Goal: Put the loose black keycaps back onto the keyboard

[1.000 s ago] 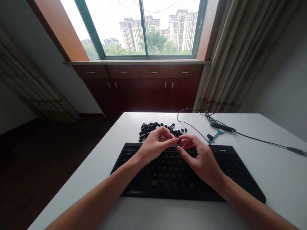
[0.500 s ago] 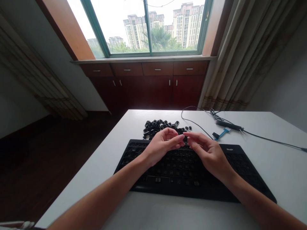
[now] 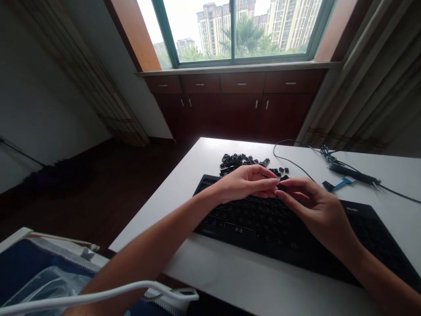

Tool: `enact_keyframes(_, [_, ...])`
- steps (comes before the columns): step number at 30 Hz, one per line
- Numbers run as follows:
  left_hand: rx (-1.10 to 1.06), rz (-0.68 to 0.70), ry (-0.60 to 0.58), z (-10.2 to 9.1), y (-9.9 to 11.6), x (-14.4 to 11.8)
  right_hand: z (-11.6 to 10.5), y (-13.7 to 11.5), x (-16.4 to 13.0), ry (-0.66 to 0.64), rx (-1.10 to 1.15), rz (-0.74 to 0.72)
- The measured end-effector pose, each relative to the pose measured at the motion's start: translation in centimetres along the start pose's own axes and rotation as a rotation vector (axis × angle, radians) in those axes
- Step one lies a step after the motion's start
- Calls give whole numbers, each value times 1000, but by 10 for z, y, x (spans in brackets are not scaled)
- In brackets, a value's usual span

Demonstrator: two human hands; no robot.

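Note:
Above the back part of a black keyboard [image 3: 210, 229], my two hands meet fingertip to fingertip. My left hand [image 3: 248, 182] has its thumb and fingers pinched together. From the other side, my right hand [image 3: 312, 202] closes thumb and forefinger at the same spot. A small dark piece, apparently a keycap [image 3: 281, 186], shows between the fingertips, mostly hidden by them. The keyboard's key positions look bare of caps, with small sockets showing. Behind my left hand lies a pile of loose black keycaps [image 3: 233, 161], partly covered by the fingers.
A blue brush [image 3: 344, 182] lies right of the pile, near a black cable [image 3: 296, 164] and a dark handle-like tool [image 3: 353, 173]. All rest on the white table [image 3: 158, 210]. At lower left stands an open blue-lined container [image 3: 19, 267] with clear plastic inside and a white rod in front.
The view has swung left and down, so the table appears further right and the container at lower left has come into sight. My hands stay together over the keyboard, fingertips still meeting.

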State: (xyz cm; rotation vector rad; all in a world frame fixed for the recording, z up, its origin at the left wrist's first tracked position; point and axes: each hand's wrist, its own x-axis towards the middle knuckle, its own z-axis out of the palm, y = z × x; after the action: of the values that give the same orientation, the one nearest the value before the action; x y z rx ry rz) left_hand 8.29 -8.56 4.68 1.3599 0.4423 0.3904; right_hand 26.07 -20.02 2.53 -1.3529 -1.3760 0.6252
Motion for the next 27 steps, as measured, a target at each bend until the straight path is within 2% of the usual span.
enact_keyframes(2, [31,6,-69,1,4,-6,1,0,-1,-40,-26,-34])
enact_keyframes(4, [173,51,-59,1,10,-17,1,1,-2,-72,-90,-95])
enact_keyframes(6, [462,120,67,0,16,-38,2,2,-2,-68,-190,-172])
enact_keyframes(9, [848,209,320,-5,16,-81,3,3,-2,-50,-324,-287])
enact_keyframes(11, [1082,230,452,-9,5,-111,4,3,-3,-59,-359,-336])
enact_keyframes(14, [1351,242,553,-12,-20,-144,7,3,-7,-94,-347,-376])
enact_keyframes(17, [1442,243,620,-11,-41,-160,10,3,-11,-140,-362,-406])
enact_keyframes(21, [1420,228,689,-9,-48,-163,12,5,-15,-159,-425,-422])
enact_keyframes(27, [1465,223,601,1,-47,-157,14,9,-15,-184,-458,-439])
